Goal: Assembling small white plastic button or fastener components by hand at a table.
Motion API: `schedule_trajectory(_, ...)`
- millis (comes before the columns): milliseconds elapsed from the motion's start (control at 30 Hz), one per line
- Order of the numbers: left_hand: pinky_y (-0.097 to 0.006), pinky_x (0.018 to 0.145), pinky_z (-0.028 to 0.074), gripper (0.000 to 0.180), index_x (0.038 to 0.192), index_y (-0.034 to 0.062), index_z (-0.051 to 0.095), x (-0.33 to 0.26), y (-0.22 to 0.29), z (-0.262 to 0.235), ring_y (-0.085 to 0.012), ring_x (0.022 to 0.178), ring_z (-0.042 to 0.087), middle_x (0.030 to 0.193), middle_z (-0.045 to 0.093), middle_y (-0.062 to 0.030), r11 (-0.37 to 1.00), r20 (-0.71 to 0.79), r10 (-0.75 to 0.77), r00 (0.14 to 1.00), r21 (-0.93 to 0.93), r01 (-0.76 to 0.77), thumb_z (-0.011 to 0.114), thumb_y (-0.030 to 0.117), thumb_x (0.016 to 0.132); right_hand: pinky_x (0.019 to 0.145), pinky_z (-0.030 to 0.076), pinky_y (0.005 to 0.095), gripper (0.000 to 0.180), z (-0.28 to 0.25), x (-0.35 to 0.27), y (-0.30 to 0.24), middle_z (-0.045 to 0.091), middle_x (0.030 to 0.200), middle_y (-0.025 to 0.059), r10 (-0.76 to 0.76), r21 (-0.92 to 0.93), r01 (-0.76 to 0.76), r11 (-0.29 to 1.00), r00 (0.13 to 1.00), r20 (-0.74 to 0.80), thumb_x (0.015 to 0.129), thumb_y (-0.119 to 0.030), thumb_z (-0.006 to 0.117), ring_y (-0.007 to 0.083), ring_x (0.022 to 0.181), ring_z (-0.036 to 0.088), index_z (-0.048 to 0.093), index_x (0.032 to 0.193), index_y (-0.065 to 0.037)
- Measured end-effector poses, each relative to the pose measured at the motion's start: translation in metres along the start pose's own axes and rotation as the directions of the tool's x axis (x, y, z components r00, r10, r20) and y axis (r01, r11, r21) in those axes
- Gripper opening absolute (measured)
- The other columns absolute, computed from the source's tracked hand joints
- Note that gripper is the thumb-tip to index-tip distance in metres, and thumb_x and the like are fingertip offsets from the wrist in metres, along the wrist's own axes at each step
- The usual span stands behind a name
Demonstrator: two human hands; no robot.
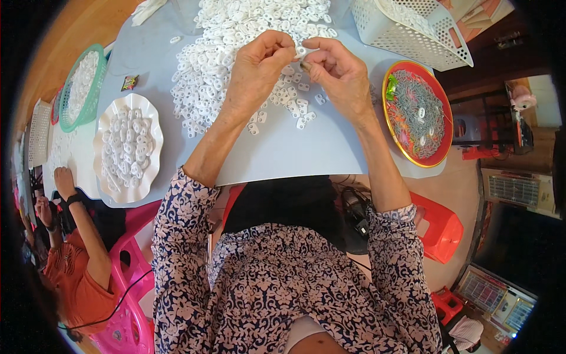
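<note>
Over the pile of small white two-holed plastic pieces [203, 76], my two hands meet fingertip to fingertip. Between them sits one white plastic piece [300, 52], pinched by the thumb and forefinger of my left hand [259, 66]. My right hand [341, 76] is curled closed against the same piece; whatever lies in its pinch is too small to make out. Right of it, a red round tray with a yellow rim [446, 112] holds many thin grey bits and a few white pieces. To the left, a white scalloped dish [158, 141] is filled with assembled-looking white pieces.
A white perforated basket [407, 44] stands at the back right. At the far left are a green basket [66, 112] of white pieces and a co-worker in an orange top [88, 277] on a pink chair [132, 307]. A small wrapped packet [130, 82] lies on the grey table [277, 159].
</note>
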State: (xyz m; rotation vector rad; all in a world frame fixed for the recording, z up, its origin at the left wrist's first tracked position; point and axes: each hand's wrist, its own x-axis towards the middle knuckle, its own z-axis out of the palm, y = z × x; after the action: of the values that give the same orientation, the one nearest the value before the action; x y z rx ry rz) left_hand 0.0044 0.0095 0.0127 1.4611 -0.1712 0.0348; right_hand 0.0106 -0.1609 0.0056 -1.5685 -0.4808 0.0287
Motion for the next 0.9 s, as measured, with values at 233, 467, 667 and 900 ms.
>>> schedule_trajectory(233, -0.017, 0.053, 0.033, 0.006, 0.088, 0.0036, 0.061, 0.0002, 0.0009, 0.0041, -0.0004, 0.063, 0.044, 0.071, 0.054, 0.0057, 0.998, -0.044, 0.069, 0.997, 0.003, -0.068, 0.057, 0.008, 0.085, 0.065, 0.046, 0.0192, 0.032, 0.0013, -0.0009, -0.0055, 0.062, 0.086, 0.0003, 0.001, -0.083, -0.004, 0.997, 0.999, -0.033, 0.085, -0.002, 0.061, 0.0058, 0.072, 0.054, 0.056, 0.117, -0.002)
schedule_trajectory(467, -0.017, 0.053, 0.033, 0.005, 0.087, 0.0029, 0.061, 0.0017, 0.0001, 0.0040, -0.0005, 0.062, 0.042, 0.069, 0.052, 0.0060, 0.998, -0.004, 0.057, 0.998, -0.019, -0.057, 0.058, 0.007, 0.085, 0.066, 0.046, 0.0192, 0.031, -0.0004, -0.0016, -0.0055, 0.062, 0.086, 0.0002, -0.008, -0.081, 0.006, 0.997, 1.000, -0.028, 0.086, -0.002, 0.061, 0.0058, 0.073, 0.055, 0.056, 0.116, -0.002)
schedule_trajectory(667, -0.018, 0.053, 0.034, 0.006, 0.089, 0.0034, 0.061, 0.0003, -0.0006, 0.0016, -0.0015, 0.062, 0.043, 0.070, 0.051, 0.0060, 0.992, 0.038, 0.100, 0.994, 0.076, -0.103, 0.057, 0.006, 0.085, 0.066, 0.046, 0.0192, 0.029, 0.0009, -0.0023, -0.0045, 0.061, 0.086, -0.0004, -0.010, -0.065, 0.008, 0.998, 1.000, -0.020, 0.086, -0.002, 0.060, 0.0054, 0.074, 0.055, 0.058, 0.115, -0.002)
schedule_trajectory(900, -0.020, 0.054, 0.036, 0.011, 0.089, 0.0028, 0.060, -0.0023, 0.0056, 0.0035, -0.0044, 0.061, 0.045, 0.069, 0.053, 0.0036, 0.976, 0.049, 0.120, 0.992, 0.177, -0.127, 0.053, 0.011, 0.088, 0.066, 0.046, 0.0182, 0.025, 0.0028, -0.0011, -0.0024, 0.061, 0.086, -0.0012, -0.035, -0.018, 0.034, 0.999, 0.998, -0.052, 0.087, -0.003, 0.060, 0.0045, 0.075, 0.055, 0.060, 0.112, -0.002)
